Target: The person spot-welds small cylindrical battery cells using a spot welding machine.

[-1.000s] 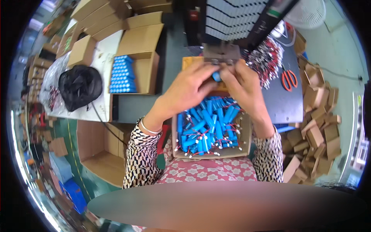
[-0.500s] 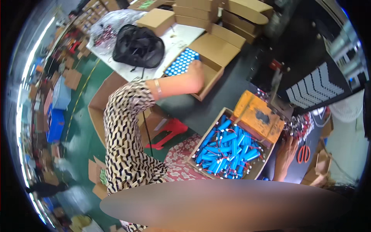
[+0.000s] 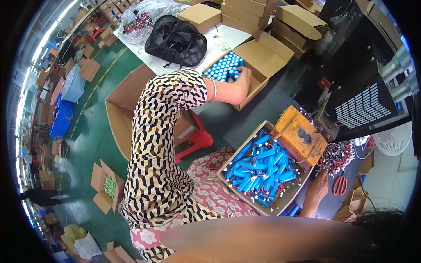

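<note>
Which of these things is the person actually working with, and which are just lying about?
In use:
left hand in the open carton of upright blue cells
right hand beside the lap box of wired blue cells

Lying about:
black mesh bag
red scissors
white fan

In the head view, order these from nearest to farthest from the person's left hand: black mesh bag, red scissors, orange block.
From the left hand:
1. Black mesh bag, on the white table beyond the open carton.
2. Orange block, by the box of blue cells.
3. Red scissors, beside the right hand.
</note>
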Action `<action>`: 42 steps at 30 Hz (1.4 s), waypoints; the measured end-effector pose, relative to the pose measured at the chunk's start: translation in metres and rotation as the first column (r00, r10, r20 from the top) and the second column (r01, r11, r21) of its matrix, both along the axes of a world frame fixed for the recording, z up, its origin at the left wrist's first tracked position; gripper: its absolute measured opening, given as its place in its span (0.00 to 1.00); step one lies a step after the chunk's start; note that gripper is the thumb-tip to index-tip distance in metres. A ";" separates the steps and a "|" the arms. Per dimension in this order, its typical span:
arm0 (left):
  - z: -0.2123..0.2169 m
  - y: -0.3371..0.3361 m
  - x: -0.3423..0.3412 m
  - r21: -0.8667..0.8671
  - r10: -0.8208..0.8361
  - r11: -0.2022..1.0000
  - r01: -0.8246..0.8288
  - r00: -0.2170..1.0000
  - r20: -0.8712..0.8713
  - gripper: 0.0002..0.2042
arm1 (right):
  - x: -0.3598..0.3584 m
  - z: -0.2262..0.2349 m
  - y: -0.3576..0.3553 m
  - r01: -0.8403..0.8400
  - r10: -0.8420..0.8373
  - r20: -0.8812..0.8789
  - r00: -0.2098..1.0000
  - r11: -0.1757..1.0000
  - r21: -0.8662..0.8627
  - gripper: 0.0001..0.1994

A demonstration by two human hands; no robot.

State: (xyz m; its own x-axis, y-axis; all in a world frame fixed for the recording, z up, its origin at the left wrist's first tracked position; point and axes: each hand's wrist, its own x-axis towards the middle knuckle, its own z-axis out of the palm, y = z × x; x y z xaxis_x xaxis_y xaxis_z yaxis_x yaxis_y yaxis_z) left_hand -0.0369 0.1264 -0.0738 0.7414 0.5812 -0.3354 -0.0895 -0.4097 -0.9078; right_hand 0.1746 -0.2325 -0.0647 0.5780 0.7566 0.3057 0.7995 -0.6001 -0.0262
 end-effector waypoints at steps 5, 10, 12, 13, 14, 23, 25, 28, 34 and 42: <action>0.007 -0.009 -0.011 -0.146 -0.049 0.983 0.109 0.929 0.367 0.10 | -0.006 0.019 -0.002 0.132 -0.130 0.019 0.991 0.984 -0.119 0.05; 0.049 -0.011 -0.026 -0.433 0.174 0.779 0.453 0.508 0.844 0.08 | -0.001 0.022 -0.023 0.061 -0.049 -0.171 0.984 0.996 0.066 0.13; 0.075 -0.028 -0.029 -0.496 0.517 0.460 0.736 0.231 0.824 0.10 | -0.003 0.023 -0.020 0.050 -0.030 -0.140 0.990 0.989 0.138 0.15; 0.081 -0.039 -0.023 -0.432 0.711 0.239 0.870 0.146 0.687 0.10 | -0.003 0.026 -0.019 0.044 -0.022 -0.107 0.994 0.977 0.207 0.16; 0.089 -0.053 -0.016 -0.454 0.928 -0.050 0.890 0.210 0.309 0.09 | -0.003 0.029 -0.017 0.047 -0.027 -0.100 0.995 0.978 0.201 0.16; 0.052 -0.125 0.048 -0.067 0.845 0.000 0.998 0.036 0.534 0.09 | -0.040 0.072 0.004 0.049 0.056 -0.398 0.916 0.967 0.249 0.10; 0.049 -0.120 0.046 -0.077 0.812 0.012 0.997 0.035 0.582 0.11 | -0.047 0.071 0.014 0.034 0.097 -0.422 0.901 0.956 0.293 0.09; 0.057 -0.122 0.046 -0.151 0.747 -0.086 0.985 0.164 0.644 0.15 | -0.059 0.087 0.021 0.069 0.146 -0.459 0.876 0.906 0.419 0.06; 0.058 -0.134 0.037 -0.168 0.625 0.035 0.985 0.110 0.773 0.22 | -0.065 0.084 0.041 0.056 0.230 -0.536 0.813 0.884 0.464 0.05; 0.051 -0.145 0.031 -0.190 0.444 0.310 0.932 0.035 0.895 0.11 | -0.070 0.078 0.031 0.100 0.236 -0.591 0.772 0.872 0.479 0.04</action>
State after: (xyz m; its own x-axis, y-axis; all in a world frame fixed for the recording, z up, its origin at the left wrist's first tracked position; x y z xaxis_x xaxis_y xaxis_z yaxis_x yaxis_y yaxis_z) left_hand -0.0060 -0.0186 -0.0225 0.6888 0.2273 0.6884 -0.0566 -0.9298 0.3637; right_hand 0.1048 -0.2014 0.0132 0.7137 0.6652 0.2194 0.5405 -0.3239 -0.7765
